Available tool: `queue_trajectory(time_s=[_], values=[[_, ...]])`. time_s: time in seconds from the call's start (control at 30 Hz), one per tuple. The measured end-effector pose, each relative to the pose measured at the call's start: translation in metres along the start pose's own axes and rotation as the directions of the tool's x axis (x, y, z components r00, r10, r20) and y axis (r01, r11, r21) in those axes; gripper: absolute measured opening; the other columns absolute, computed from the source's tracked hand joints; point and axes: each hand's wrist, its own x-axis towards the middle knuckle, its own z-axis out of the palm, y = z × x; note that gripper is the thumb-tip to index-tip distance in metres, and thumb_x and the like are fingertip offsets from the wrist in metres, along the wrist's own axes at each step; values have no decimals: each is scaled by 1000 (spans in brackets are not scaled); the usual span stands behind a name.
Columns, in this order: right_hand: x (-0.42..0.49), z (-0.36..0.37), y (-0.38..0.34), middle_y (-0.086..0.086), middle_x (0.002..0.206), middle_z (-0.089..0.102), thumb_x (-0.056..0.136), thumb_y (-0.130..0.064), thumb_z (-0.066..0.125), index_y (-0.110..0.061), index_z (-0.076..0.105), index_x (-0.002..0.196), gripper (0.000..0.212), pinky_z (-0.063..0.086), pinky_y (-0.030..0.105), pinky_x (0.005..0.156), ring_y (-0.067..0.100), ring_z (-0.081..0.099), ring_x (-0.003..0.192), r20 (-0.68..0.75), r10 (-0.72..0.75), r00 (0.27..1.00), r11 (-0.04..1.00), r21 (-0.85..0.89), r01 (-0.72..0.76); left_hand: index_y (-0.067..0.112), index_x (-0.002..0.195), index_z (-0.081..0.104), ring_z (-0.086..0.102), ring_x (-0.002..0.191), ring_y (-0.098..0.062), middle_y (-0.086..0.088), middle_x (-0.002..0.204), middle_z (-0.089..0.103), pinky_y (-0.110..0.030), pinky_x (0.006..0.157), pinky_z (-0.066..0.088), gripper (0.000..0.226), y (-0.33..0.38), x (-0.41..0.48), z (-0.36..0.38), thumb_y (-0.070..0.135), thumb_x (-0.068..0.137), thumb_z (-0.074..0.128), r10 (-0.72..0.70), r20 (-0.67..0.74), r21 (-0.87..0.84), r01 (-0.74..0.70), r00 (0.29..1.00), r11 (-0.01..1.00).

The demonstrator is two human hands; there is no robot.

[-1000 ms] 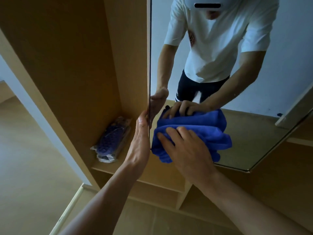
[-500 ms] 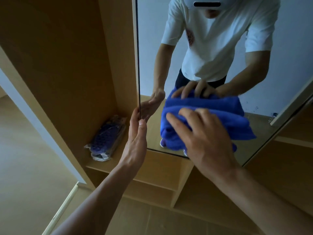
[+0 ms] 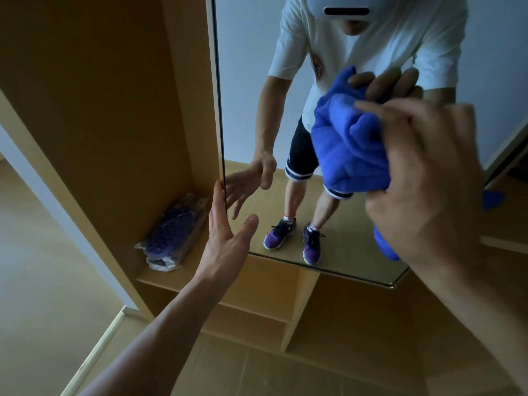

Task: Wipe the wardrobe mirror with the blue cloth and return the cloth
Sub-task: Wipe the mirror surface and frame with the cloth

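I saw my right hand (image 3: 423, 178) clenching the bunched blue terry cloth (image 3: 348, 144) against the tall wardrobe mirror (image 3: 257, 81) at two o'clock. My left hand (image 3: 225, 232), its fingers (image 3: 218, 198) released, braced the mirror's edge at seven o'clock, apparently steadying it.

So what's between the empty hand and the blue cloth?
Only bare mirror glass lies between the left hand and the blue cloth, as the head view shows. It just reflects the person.

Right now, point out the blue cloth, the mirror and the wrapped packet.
blue cloth (image 3: 347, 150): head view, bunched middle folds.
mirror (image 3: 248, 81): head view, bare glass near left edge.
wrapped packet (image 3: 174, 231): head view, its top face.
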Motion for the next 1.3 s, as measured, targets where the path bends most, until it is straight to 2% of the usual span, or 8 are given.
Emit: queue_trajectory(time_s=[0.13, 0.3, 0.6, 0.73, 0.9, 1.0, 1.17, 1.3], values=[[-44, 29, -19, 17, 121, 62, 91, -3, 36, -7, 61, 134, 50, 43, 40, 82, 33, 48, 101, 147, -123, 981, 991, -35, 129, 55, 157, -5, 13, 157, -12, 15, 173, 4, -50, 126, 23, 84, 0, 1, -2, 38, 104, 57, -16, -7, -6, 16, 1000, 1000], [-74, 45, -24, 17, 120, 66, 80, -2, 59, -8, 63, 133, 53, 57, 44, 84, 34, 61, 102, 379, -260, 888, 956, -28, 292, 54, 157, -5, 14, 157, -11, 13, 173, 7, -41, 121, 23, 87, -3, 3, -12, 34, 103, 60, -15, 50, 13, 15, 999, 1000], [24, 12, -30, 11, 124, 60, 75, 2, 57, -13, 57, 136, 62, 40, 39, 89, 31, 45, 107, 30, -74, 997, 997, 1, 74, 58, 156, -2, 11, 158, -12, 16, 172, 7, -48, 124, 23, 94, -4, 5, -22, 35, 96, 67, -46, 128, -23, 49, 991, 999], [-15, 34, -44, 14, 123, 64, 89, -10, 53, -10, 62, 134, 46, 48, 39, 84, 32, 52, 102, 149, -206, 967, 977, -27, 212, 52, 159, 1, 13, 156, -7, 14, 171, 14, -40, 122, 23, 95, -3, 7, -23, 30, 96, 67, -25, 118, -35, 29, 993, 999], [-61, 57, -51, 13, 120, 69, 74, -8, 80, -13, 68, 129, 56, 60, 38, 81, 29, 66, 99, 395, -343, 852, 917, -58, 395, 51, 159, 1, 14, 155, -6, 14, 171, 15, -34, 118, 23, 91, -4, 8, -24, 22, 101, 64, -14, 120, -7, 15, 993, 1000], [-39, 48, -54, 13, 119, 67, 72, -12, 66, -11, 66, 129, 57, 57, 41, 81, 31, 61, 98, 340, -261, 904, 960, -5, 279, 49, 160, -1, 16, 155, -6, 12, 171, 16, -39, 124, 23, 93, -3, 7, -24, 19, 101, 65, -9, 125, 17, 7, 992, 1000], [33, 26, -51, 11, 126, 61, 85, -12, 45, -16, 58, 135, 52, 39, 37, 88, 29, 44, 105, -11, -69, 998, 998, -14, 69, 46, 161, 2, 15, 152, -3, 11, 171, 15, -39, 122, 22, 94, -6, 8, -24, 14, 99, 66, -4, 122, -5, 4, 992, 1000], [9, 46, -67, 12, 125, 63, 94, -14, 45, -16, 61, 135, 45, 48, 40, 85, 31, 51, 103, 99, -151, 983, 987, -38, 156, 51, 157, 11, 23, 152, -2, 16, 166, 27, -42, 123, 26, 92, -7, 10, -23, 12, 97, 68, 0, 105, -51, 6, 995, 999]])
